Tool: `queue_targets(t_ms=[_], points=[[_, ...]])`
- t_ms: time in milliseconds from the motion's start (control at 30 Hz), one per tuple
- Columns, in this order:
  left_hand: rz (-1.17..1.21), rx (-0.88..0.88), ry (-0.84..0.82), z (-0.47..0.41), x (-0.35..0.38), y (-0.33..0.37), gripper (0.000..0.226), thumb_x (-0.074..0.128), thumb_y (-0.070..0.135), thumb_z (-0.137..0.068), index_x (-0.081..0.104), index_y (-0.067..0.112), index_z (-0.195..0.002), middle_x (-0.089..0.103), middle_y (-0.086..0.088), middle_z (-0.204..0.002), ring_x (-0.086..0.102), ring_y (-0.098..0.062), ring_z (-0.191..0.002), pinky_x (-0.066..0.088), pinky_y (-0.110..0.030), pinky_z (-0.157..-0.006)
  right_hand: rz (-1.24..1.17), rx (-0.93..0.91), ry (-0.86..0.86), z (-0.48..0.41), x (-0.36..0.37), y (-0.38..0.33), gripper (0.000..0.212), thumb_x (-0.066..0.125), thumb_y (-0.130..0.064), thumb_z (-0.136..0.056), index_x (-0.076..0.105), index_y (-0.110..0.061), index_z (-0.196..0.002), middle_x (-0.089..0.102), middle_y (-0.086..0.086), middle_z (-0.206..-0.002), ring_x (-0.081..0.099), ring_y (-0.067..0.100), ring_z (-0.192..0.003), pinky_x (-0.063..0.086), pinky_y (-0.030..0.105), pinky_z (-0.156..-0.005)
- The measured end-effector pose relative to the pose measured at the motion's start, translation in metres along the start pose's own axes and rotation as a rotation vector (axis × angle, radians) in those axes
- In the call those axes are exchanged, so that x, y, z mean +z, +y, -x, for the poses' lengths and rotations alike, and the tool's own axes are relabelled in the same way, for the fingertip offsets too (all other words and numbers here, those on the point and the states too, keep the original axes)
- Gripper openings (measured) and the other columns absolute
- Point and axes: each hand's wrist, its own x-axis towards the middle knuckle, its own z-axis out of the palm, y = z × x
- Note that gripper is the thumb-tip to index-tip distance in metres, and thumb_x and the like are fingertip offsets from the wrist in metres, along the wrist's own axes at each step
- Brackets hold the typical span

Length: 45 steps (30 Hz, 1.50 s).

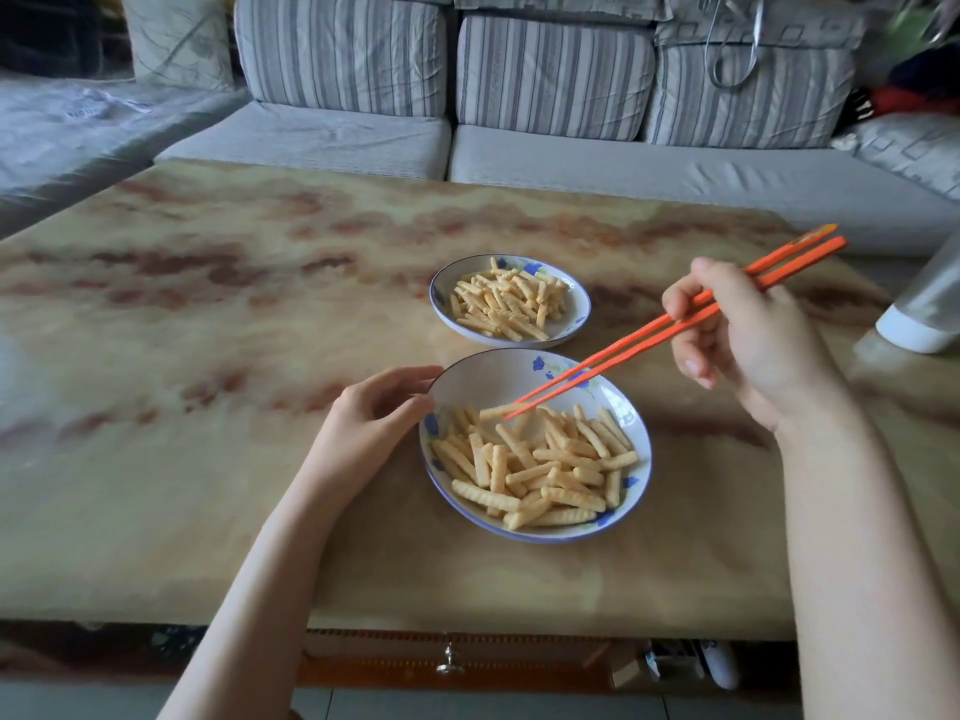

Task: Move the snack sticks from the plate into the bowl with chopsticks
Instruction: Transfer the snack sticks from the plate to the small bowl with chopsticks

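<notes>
right hand: chopsticks pinch snack stick | left hand grips near dish

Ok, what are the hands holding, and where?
The right hand grips the orange chopsticks just above mid-length; their tips pinch one snack stick. The left hand holds the near dish by its left rim.

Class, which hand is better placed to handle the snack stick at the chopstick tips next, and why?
Right. The right hand grips the orange chopsticks, whose tips touch a snack stick in the near dish; the left hand holds that dish's rim.
</notes>
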Motion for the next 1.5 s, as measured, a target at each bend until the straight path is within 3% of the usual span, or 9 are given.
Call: queue_targets(t_ms=[67, 233, 400, 567, 733, 833, 967, 1133, 1500], points=[[-0.001, 0.003, -0.001, 0.0, 0.0, 0.0, 0.039, 0.057, 0.03, -0.076, 0.07, 0.03, -0.112, 0.073, 0.016, -0.104, 0.065, 0.004, -0.097, 0.051, -0.029, -0.095, -0.076, -0.02, 0.073, -0.001, 0.0, -0.001, 0.054, 0.037, -0.022, -0.101, 0.058, -0.019, -0.051, 0.044, 0.016, -0.057, 0.036, 0.018, -0.032, 0.026, 0.018, -0.036], [0.0, 0.006, -0.003, 0.0, 0.0, -0.001, 0.038, 0.058, 0.03, -0.076, 0.07, 0.03, -0.112, 0.073, 0.015, -0.104, 0.065, 0.004, -0.098, 0.051, -0.029, -0.096, -0.248, -0.077, 0.331, -0.01, 0.007, 0.008, 0.042, 0.034, -0.018, -0.1, 0.049, -0.013, -0.061, 0.049, -0.002, -0.04, 0.037, 0.014, -0.03, 0.026, 0.02, -0.037], [-0.014, 0.005, -0.002, -0.001, -0.001, -0.002, 0.038, 0.057, 0.031, -0.076, 0.07, 0.032, -0.112, 0.073, 0.016, -0.104, 0.065, 0.003, -0.099, 0.05, -0.031, -0.097, -0.218, -0.028, 0.44, -0.015, 0.012, 0.034, 0.039, 0.035, -0.021, -0.099, 0.051, -0.01, -0.065, 0.045, 0.0, -0.035, 0.039, 0.017, -0.032, 0.029, 0.019, -0.037], [-0.019, 0.01, 0.0, -0.001, 0.0, -0.001, 0.039, 0.057, 0.031, -0.076, 0.07, 0.031, -0.112, 0.073, 0.017, -0.103, 0.065, 0.003, -0.099, 0.051, -0.031, -0.096, -0.185, -0.015, 0.409, -0.017, 0.013, 0.044, 0.04, 0.033, -0.023, -0.1, 0.054, -0.009, -0.069, 0.048, 0.001, -0.037, 0.041, 0.017, -0.033, 0.032, 0.02, -0.038], [-0.017, 0.011, -0.003, -0.001, 0.0, -0.002, 0.039, 0.057, 0.031, -0.076, 0.07, 0.031, -0.113, 0.072, 0.017, -0.104, 0.065, 0.002, -0.099, 0.051, -0.032, -0.097, -0.221, -0.054, 0.363, -0.015, 0.004, 0.031, 0.041, 0.034, -0.023, -0.101, 0.053, -0.01, -0.067, 0.044, 0.0, -0.036, 0.036, 0.016, -0.031, 0.026, 0.02, -0.037], [-0.016, 0.011, -0.002, -0.001, 0.0, -0.002, 0.038, 0.057, 0.031, -0.076, 0.07, 0.032, -0.113, 0.072, 0.016, -0.104, 0.065, 0.002, -0.1, 0.05, -0.033, -0.098, -0.21, -0.048, 0.24, -0.012, -0.005, 0.019, 0.043, 0.032, -0.022, -0.101, 0.052, -0.01, -0.065, 0.039, 0.001, -0.034, 0.031, 0.014, -0.028, 0.021, 0.018, -0.036], [-0.021, 0.014, -0.001, -0.001, 0.0, -0.003, 0.038, 0.057, 0.031, -0.076, 0.07, 0.031, -0.113, 0.072, 0.016, -0.104, 0.065, 0.001, -0.1, 0.05, -0.034, -0.098, -0.11, -0.052, 0.095, -0.006, -0.016, 0.005, 0.052, 0.034, -0.021, -0.101, 0.058, -0.016, -0.056, 0.038, 0.011, -0.047, 0.028, 0.013, -0.028, 0.02, 0.015, -0.035], [-0.02, 0.02, -0.005, -0.001, 0.0, -0.002, 0.038, 0.057, 0.03, -0.077, 0.07, 0.03, -0.113, 0.073, 0.016, -0.104, 0.065, 0.001, -0.1, 0.05, -0.032, -0.097, 0.089, -0.01, -0.005, -0.002, -0.012, 0.002, 0.045, 0.032, -0.025, -0.102, 0.054, -0.007, -0.068, 0.033, 0.003, -0.031, 0.026, 0.013, -0.027, 0.017, 0.019, -0.035], [-0.019, 0.008, -0.001, -0.001, 0.0, -0.001, 0.037, 0.058, 0.03, -0.076, 0.071, 0.032, -0.111, 0.072, 0.017, -0.104, 0.065, 0.005, -0.099, 0.05, -0.026, -0.096, 0.076, 0.065, -0.015, -0.004, 0.002, 0.012, 0.043, 0.033, -0.026, -0.102, 0.052, -0.008, -0.068, 0.039, 0.003, -0.033, 0.032, 0.013, -0.03, 0.023, 0.017, -0.034]])
